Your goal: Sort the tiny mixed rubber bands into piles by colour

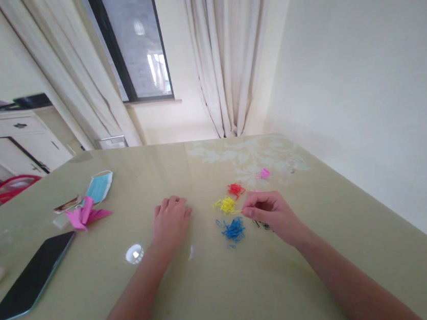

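My right hand (271, 215) pinches a thin yellow rubber band (236, 212) between thumb and forefinger, at the right edge of a pile of yellow rubber bands (226, 205). Just behind lies a pile of red rubber bands (236, 191), and nearer to me a pile of blue rubber bands (234, 230). Some black rubber bands (266, 225) show beneath my right hand, which partly covers them. A bit of pink peeks out behind its knuckles. To the left, my left hand (172, 220) rests palm down on the table, fingers slightly bent and holding nothing.
On the glossy table (213, 293) a pink clip-like object (264, 174) lies beyond the piles. At left are a folded pink paper shape (85, 214), a blue face mask (99, 187) and a dark tablet or phone (32, 278). A wall (374, 85) borders the right side.
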A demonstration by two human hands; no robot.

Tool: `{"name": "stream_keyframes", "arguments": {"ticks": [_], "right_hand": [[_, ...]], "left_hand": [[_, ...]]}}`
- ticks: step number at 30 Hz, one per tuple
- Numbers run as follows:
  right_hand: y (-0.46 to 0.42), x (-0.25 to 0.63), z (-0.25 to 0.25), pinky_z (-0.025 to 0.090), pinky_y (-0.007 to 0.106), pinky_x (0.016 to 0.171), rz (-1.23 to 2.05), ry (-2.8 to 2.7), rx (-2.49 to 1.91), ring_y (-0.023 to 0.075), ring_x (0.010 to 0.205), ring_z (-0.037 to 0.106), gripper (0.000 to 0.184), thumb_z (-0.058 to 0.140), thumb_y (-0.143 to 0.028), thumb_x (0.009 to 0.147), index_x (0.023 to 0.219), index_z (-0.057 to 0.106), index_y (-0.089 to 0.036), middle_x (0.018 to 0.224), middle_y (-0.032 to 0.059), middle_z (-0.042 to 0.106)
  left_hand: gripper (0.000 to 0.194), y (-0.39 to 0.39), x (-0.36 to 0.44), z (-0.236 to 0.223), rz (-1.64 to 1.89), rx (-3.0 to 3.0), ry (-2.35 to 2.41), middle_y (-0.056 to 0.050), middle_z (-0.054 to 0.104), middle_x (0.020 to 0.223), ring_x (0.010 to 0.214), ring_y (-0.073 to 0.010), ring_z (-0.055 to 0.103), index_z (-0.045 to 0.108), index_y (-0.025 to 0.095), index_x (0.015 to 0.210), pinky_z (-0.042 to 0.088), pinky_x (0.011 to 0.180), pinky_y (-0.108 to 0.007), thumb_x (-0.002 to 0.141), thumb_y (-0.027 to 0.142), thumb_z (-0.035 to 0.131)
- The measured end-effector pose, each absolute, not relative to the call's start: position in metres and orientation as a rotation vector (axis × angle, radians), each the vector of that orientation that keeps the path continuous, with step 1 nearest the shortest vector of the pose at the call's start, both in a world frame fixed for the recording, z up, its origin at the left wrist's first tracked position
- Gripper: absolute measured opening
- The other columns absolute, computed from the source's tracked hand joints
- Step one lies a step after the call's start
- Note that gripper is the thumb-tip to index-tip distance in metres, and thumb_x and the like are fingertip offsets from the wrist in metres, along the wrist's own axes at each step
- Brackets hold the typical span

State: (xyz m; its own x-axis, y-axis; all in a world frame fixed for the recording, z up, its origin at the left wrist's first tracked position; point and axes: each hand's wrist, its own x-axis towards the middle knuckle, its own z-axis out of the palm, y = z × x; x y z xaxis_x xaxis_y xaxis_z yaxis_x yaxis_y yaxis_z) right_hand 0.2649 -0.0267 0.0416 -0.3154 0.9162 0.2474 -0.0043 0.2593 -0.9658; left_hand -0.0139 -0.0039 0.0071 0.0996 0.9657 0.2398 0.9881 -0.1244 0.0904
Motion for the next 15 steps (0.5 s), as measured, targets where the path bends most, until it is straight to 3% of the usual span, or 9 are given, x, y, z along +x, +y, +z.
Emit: {"name": "stream_keyframes", "arguments": {"ticks": [7,10,15], "right_hand": [[-0.021,0.267,0.037,0.029,0.026,0.05,1.152,-1.524,-0.951,0.0104,0.055,0.041,0.027,0.081,-0.044,0.084,0.074,0.074,-0.019,0.063,-0.0024,0.056],[-0.011,0.268,0.027,0.03,0.027,0.051,0.95,-1.631,-1.083,0.0114,0.055,0.041,0.025,0.076,-0.043,0.087,0.081,0.077,-0.019,0.062,-0.0019,0.056],[0.008,0.261,0.007,0.038,0.029,0.057,0.507,-1.854,-1.251,0.0154,0.059,0.051,0.014,0.072,-0.029,0.088,0.081,0.078,-0.019,0.065,0.0014,0.064]], "left_hand": [[0.029,0.004,-0.022,0.002,-0.127,-2.276,-2.052,-0.012,0.073,0.11,0.106,-0.0318,0.067,0.074,0.019,0.107,0.047,0.091,-0.044,0.102,0.022,0.046],[0.03,0.007,-0.022,0.002,-0.158,-2.272,-2.068,-0.011,0.074,0.106,0.104,-0.0313,0.068,0.075,0.02,0.103,0.047,0.09,-0.044,0.101,0.019,0.044],[0.029,0.009,-0.023,0.001,-0.288,-2.251,-2.027,-0.011,0.075,0.105,0.106,-0.0326,0.067,0.074,0.02,0.104,0.047,0.091,-0.045,0.1,0.02,0.045]]}}
